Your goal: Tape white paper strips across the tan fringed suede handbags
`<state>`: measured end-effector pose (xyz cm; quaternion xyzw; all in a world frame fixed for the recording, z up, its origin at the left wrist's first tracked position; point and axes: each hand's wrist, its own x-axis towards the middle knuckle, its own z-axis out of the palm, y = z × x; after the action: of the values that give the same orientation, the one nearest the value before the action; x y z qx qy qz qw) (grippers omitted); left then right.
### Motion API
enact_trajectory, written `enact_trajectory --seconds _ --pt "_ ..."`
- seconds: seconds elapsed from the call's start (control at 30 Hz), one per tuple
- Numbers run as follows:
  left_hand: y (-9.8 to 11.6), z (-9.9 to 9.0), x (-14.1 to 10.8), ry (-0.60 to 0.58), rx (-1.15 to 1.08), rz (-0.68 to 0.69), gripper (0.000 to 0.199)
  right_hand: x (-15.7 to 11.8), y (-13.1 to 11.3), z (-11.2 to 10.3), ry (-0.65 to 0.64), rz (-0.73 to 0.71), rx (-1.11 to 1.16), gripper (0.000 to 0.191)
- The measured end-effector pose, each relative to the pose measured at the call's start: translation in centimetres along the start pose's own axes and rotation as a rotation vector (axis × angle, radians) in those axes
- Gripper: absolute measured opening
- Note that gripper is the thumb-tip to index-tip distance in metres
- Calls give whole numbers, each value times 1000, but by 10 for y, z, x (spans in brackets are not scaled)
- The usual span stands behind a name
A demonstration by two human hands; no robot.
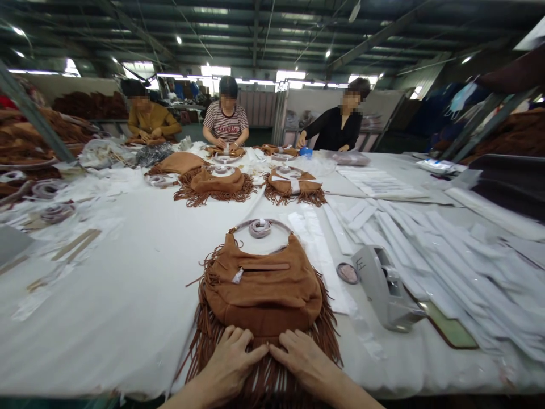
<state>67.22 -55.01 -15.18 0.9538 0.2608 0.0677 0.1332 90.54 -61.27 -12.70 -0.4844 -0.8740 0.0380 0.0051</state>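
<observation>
- To the left, pale tan flat strips (pixel 76 244) lie on the white-covered table (pixel 140 284), well apart from my hands.
- My left hand (pixel 232 360) is on the left part of the bag's near bottom edge, fingers bent; I cannot tell whether it pinches the material or only presses.
- Straight ahead on the far side of both hands lies the brown suede-like fringed bag (pixel 264 295), long axis left to right, its arched handle (pixel 281 223) farthest from me. Neither hand is clearly nearer: both touch it.
- My right hand (pixel 304 360) mirrors the left, thumb tips meeting or nearly so; its grip is equally unclear.
- Right of the bag stands a grey tape dispenser (pixel 377 287), beside long white strips (pixel 447 267).
</observation>
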Motion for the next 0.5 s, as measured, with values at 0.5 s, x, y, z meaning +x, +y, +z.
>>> enact_trajectory --seconds 0.5 --pt "37 9 15 45 -31 -393 20 6 -30 12 229 461 95 11"
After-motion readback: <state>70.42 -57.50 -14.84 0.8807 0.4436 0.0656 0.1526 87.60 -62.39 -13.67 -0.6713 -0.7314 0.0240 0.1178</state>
